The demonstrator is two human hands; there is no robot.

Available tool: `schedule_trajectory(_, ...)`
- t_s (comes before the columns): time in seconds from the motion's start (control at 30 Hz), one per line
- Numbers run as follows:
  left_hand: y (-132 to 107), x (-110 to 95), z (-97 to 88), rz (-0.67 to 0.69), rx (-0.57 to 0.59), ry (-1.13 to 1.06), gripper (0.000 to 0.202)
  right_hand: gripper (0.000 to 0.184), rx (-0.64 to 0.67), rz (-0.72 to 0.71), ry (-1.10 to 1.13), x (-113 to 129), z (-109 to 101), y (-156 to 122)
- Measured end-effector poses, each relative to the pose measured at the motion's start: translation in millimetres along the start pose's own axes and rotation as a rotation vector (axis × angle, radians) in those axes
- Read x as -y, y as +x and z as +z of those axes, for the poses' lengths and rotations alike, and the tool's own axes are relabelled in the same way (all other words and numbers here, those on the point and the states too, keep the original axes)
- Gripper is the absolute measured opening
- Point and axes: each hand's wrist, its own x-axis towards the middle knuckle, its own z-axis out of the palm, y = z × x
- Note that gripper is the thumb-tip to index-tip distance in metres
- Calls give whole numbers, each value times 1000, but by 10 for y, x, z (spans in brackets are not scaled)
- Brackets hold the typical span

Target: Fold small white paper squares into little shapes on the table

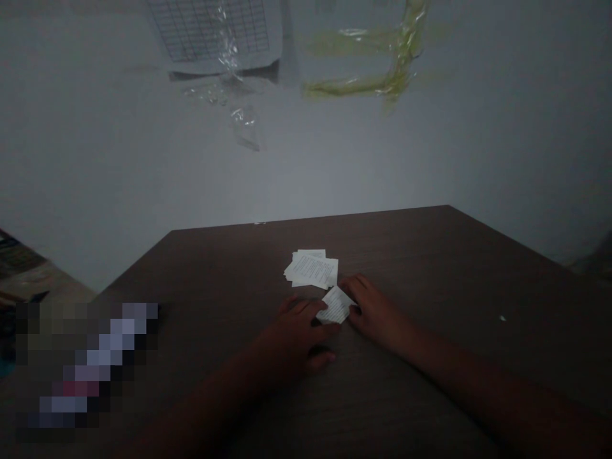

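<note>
A small piece of printed paper (337, 305) lies on the dark wooden table between my two hands. My left hand (299, 331) is at its left side, with fingertips touching the paper's edge and the thumb and fingers spread apart. At the right corner, my right hand (370, 309) has its thumb and fingers bent around the paper's edge, pinching it. Just beyond is a loose pile of similar printed paper pieces (313, 269), overlapping at different angles. The print is too small to read.
The table (229, 261) meets a pale wall (335, 166) at the back. Taped on the wall are a gridded sheet (210, 29) and yellowish tape strips (354, 86). A pixelated object (105, 357) lies at left; a tiny white scrap (502, 317) lies at right.
</note>
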Motion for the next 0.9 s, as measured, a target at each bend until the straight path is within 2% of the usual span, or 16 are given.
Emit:
schedule_trajectory(0.37, -16, -2, -63, -24, 24, -48, 57, 43, -23, 39, 17, -97, -85, 52)
schedule_trajectory(0.53, -10, 42, -31, -10, 5, -52, 59, 22, 13, 54, 254, -46, -132, 47)
schedule_trajectory(0.63, 5, 87, -12, 0, 16, -75, 58, 4, 38, -30, 386, -15, -139, 32)
schedule_trajectory(0.77, 5, 137, -51, 3, -14, -146, 47, 19, 44, -183, 396, -41, -118, 24)
schedule_trajectory(0.9, -6, 213, -103, -19, -2, -218, 39, 21, 38, -300, 324, -147, -84, 49)
